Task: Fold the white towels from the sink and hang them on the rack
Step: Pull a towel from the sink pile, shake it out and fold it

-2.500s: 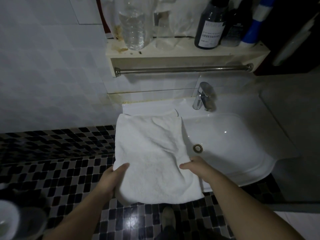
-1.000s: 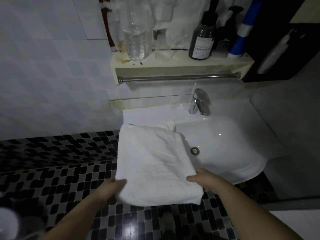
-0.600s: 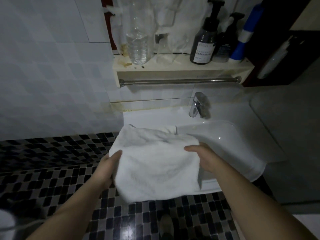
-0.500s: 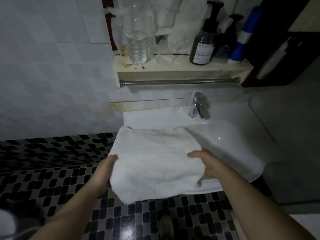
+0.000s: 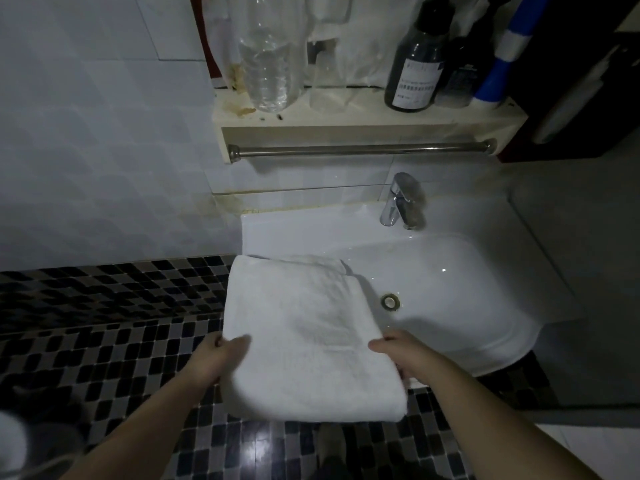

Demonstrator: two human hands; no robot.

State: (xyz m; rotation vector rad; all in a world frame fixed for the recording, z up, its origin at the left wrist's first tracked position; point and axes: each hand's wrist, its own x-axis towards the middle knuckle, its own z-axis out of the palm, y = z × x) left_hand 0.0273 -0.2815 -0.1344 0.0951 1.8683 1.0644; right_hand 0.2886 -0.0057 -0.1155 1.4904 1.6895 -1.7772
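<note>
A folded white towel lies flat over the left edge of the white sink, its near end hanging past the front rim. My left hand grips the towel's left edge with the thumb on top. My right hand grips its right edge, thumb on top and fingers underneath. The metal towel rack runs bare under the shelf above the sink.
A chrome faucet stands at the back of the basin, with a drain below it. The shelf above the rack holds a clear plastic bottle, a dark pump bottle and other bottles. Mosaic floor tiles lie to the left.
The towel was lifted and folded over away from me, then laid flat again on the sink's left edge. Both hands moved back to its near side edges.
</note>
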